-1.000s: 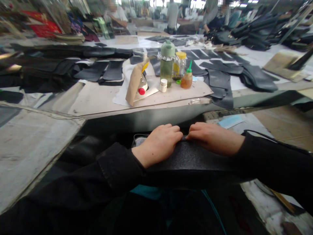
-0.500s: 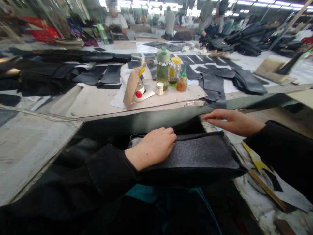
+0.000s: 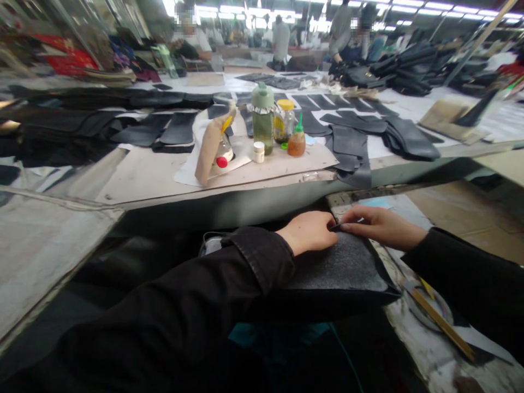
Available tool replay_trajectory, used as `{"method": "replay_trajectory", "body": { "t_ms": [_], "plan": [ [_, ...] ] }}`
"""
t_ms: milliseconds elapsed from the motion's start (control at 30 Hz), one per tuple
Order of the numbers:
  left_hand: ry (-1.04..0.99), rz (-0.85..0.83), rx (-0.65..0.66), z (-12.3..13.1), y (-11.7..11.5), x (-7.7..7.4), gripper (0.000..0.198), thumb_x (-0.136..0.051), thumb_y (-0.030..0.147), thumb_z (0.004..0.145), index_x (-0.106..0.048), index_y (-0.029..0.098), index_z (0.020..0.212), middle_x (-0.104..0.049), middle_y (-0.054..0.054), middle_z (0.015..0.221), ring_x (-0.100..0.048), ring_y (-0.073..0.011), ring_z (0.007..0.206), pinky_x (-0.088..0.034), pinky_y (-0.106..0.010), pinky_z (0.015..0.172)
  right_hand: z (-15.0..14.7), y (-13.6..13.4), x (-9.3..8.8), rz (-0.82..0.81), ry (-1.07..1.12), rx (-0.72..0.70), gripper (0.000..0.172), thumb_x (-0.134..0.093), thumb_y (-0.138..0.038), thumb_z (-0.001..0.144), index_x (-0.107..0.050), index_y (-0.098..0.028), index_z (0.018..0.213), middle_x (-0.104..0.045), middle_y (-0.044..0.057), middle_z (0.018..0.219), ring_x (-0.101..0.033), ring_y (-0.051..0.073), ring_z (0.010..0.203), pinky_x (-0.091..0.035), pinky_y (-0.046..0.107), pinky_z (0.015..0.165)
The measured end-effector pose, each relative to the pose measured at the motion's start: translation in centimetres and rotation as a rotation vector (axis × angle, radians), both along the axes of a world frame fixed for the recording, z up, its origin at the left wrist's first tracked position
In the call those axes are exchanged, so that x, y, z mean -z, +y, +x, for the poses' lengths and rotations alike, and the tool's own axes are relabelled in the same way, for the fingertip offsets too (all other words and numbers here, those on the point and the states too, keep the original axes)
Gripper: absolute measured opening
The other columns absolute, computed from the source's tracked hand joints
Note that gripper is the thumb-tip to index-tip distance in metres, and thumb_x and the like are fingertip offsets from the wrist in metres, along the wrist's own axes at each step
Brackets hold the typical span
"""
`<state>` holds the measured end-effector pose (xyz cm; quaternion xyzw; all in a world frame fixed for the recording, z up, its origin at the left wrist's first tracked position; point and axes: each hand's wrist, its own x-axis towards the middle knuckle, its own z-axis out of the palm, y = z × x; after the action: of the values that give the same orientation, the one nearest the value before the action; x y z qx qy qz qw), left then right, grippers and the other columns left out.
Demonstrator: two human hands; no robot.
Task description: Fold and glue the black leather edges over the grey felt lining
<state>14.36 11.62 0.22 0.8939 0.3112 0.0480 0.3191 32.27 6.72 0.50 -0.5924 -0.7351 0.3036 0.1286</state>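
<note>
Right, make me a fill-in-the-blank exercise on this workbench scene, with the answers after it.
1. The left hand and the right hand meet at the far edge of a textured piece whose colour is ____.
2. The lid of the tall bottle is ____.
3. The jar right beside that bottle has a lid coloured ____.
4. The round cap next to the brown paper wrap is ____.

Missing words: black; green; yellow; red.
</note>
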Motion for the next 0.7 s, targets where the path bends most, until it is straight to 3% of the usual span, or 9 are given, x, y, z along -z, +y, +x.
{"method": "replay_trajectory", "body": {
  "t_ms": [100, 200, 233, 333, 400, 533, 600, 700],
  "plan": [
    [-0.012, -0.087, -0.019, 0.4, 0.2, 0.3, 0.028, -0.049, 0.027, 0.065, -0.058, 0.018, 0.089, -0.064, -0.004, 0.086, -0.059, -0.019, 0.077, -0.045, -0.026, 0.064, 0.1, -0.1, -1.3, 0.198, 0.01, 0.115, 0.039, -0.047, -0.049, 0.079, -0.059, -0.013, 0.078, -0.059, 0.005, 0.075, -0.052, 0.015, 0.071, -0.041, 0.028, 0.067],
    [-0.04, -0.135, -0.037, 0.5, 0.2, 0.6, 0.026, -0.05, 0.026, 0.064, -0.057, 0.019, 0.088, -0.064, -0.003, 0.085, -0.058, -0.0171, 0.075, -0.045, -0.025, 0.064, 0.4, 0.0, -5.4, 0.498, -0.061, 0.455, 0.042, -0.042, -0.048, 0.081, -0.057, -0.009, 0.087, -0.056, 0.004, 0.072, -0.047, 0.01, 0.063, -0.036, 0.026, 0.058],
    [-0.048, -0.142, -0.041, 0.5, 0.1, 0.7, 0.025, -0.05, 0.026, 0.064, -0.057, 0.019, 0.087, -0.064, -0.002, 0.085, -0.058, -0.0168, 0.076, -0.045, -0.025, 0.064, 0.5, 0.1, -6.9, 0.592, -0.128, 0.502, 0.043, -0.041, -0.048, 0.082, -0.058, -0.01, 0.09, -0.055, 0.003, 0.072, -0.046, 0.008, 0.062, -0.034, 0.027, 0.058],
    [-0.047, -0.168, -0.06, 0.5, 0.0, 0.8, 0.025, -0.05, 0.024, 0.062, -0.057, 0.019, 0.087, -0.063, -0.002, 0.084, -0.057, -0.0166, 0.076, -0.044, -0.024, 0.063, 0.6, 0.3, -9.0, 0.488, -0.205, 0.243, 0.043, -0.043, -0.051, 0.079, -0.06, -0.012, 0.085, -0.055, 0.001, 0.067, -0.046, 0.008, 0.06, -0.035, 0.027, 0.057],
    [-0.042, -0.193, -0.075, 0.5, 0.0, 0.7, 0.027, -0.05, 0.023, 0.062, -0.057, 0.018, 0.088, -0.063, -0.002, 0.084, -0.057, -0.0165, 0.076, -0.044, -0.024, 0.064, 0.4, 0.3, -8.0, 0.29, -0.155, 0.082, 0.043, -0.048, -0.053, 0.075, -0.06, -0.013, 0.084, -0.058, 0.003, 0.073, -0.051, 0.012, 0.066, -0.039, 0.027, 0.061],
    [-0.049, -0.198, -0.061, 0.5, 0.1, 0.4, 0.03, -0.051, 0.022, 0.062, -0.056, 0.016, 0.092, -0.063, -0.004, 0.087, -0.058, -0.016, 0.076, -0.044, -0.024, 0.065, 0.4, 0.2, -3.1, -0.025, -0.047, 0.027, 0.044, -0.057, -0.051, 0.07, -0.058, -0.014, 0.094, -0.06, 0.006, 0.088, -0.055, 0.018, 0.08, -0.043, 0.029, 0.071],
    [-0.036, -0.192, -0.052, 0.5, 0.2, 0.2, 0.03, -0.051, 0.021, 0.063, -0.057, 0.016, 0.092, -0.063, -0.004, 0.087, -0.058, -0.0157, 0.076, -0.044, -0.023, 0.064, 0.5, 0.1, -1.4, -0.113, 0.015, 0.015, 0.04, -0.056, -0.048, 0.072, -0.057, -0.013, 0.093, -0.06, 0.005, 0.088, -0.055, 0.019, 0.082, -0.042, 0.029, 0.075],
    [-0.016, -0.209, -0.051, 0.5, 0.3, 0.0, 0.031, -0.051, 0.02, 0.063, -0.057, 0.016, 0.092, -0.063, -0.004, 0.088, -0.058, -0.0156, 0.077, -0.044, -0.022, 0.064, 0.7, 0.2, -0.3, -0.132, 0.09, 0.015, 0.035, -0.055, -0.046, 0.074, -0.058, -0.013, 0.086, -0.061, 0.004, 0.082, -0.054, 0.017, 0.079, -0.041, 0.028, 0.073]
  ]
}}
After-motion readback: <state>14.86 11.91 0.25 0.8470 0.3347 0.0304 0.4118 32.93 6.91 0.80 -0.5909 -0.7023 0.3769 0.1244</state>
